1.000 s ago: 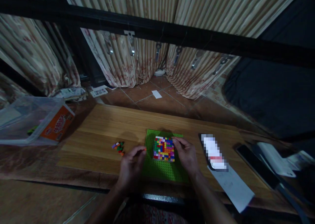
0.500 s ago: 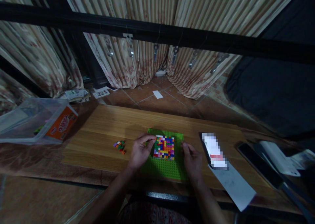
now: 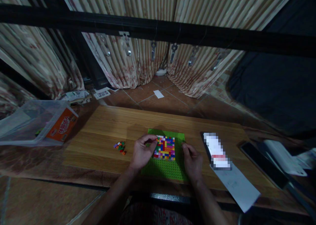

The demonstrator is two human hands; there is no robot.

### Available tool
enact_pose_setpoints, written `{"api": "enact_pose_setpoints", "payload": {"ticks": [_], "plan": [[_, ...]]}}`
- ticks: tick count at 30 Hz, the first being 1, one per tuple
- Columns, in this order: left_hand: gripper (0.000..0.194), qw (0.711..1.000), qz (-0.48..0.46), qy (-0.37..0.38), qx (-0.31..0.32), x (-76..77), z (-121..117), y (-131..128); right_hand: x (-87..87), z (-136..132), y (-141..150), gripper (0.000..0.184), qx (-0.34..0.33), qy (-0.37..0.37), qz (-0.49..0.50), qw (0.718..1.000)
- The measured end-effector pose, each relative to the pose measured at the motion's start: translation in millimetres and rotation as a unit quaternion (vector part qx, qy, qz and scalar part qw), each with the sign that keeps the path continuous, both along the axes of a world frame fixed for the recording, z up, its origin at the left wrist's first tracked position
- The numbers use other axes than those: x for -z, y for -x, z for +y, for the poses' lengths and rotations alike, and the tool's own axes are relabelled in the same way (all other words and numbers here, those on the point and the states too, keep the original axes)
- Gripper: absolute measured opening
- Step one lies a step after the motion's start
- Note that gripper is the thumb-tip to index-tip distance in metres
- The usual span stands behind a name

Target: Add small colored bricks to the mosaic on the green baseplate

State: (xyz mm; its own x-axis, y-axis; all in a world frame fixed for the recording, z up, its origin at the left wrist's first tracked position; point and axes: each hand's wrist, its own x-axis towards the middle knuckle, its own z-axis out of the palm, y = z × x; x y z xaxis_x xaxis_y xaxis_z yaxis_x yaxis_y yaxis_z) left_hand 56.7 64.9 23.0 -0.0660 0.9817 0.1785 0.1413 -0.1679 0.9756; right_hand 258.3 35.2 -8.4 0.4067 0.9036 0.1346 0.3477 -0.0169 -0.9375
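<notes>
A green studded baseplate (image 3: 165, 172) lies on the wooden board, carrying a square patch of small multicoloured building bricks (image 3: 165, 148). My left hand (image 3: 143, 152) is at the patch's upper left corner, thumb and forefinger brought together there. Whatever lies between those fingertips is too small to make out. At the baseplate's right edge is my right hand (image 3: 192, 158), its thumb and forefinger pinched and the other fingers curled; their contents are hidden. A small pile of loose bricks (image 3: 120, 146) in several colours sits on the board to the left of my left hand.
The wooden board (image 3: 98, 129) bears a lit phone (image 3: 217, 152) over a white paper sheet (image 3: 235, 185) on the right. Beyond them is a dark phone-like slab (image 3: 263, 164). A clear plastic bin (image 3: 32, 119) stands at left. A dark bar (image 3: 158, 29) crosses before striped curtains (image 3: 145, 60).
The view has shifted slightly. Both hands stay nearly where they were, at the patch's corner and the baseplate's right edge; the brick pile looks the same.
</notes>
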Motion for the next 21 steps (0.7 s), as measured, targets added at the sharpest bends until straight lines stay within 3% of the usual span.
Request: {"api": "enact_pose_setpoints", "payload": {"ticks": [8,21], "plan": [[0.017,0.995,-0.066,0.065,-0.028,-9.7,1.7,-2.3,4.5,-0.1,-1.1,0.038,0.006,0.002,0.001,1.0],[0.019,0.986,-0.112,0.12,-0.017,-0.7,6.9,-11.4,2.3,-1.7,-0.5,0.034,-0.009,-0.004,-0.01,1.0]]}}
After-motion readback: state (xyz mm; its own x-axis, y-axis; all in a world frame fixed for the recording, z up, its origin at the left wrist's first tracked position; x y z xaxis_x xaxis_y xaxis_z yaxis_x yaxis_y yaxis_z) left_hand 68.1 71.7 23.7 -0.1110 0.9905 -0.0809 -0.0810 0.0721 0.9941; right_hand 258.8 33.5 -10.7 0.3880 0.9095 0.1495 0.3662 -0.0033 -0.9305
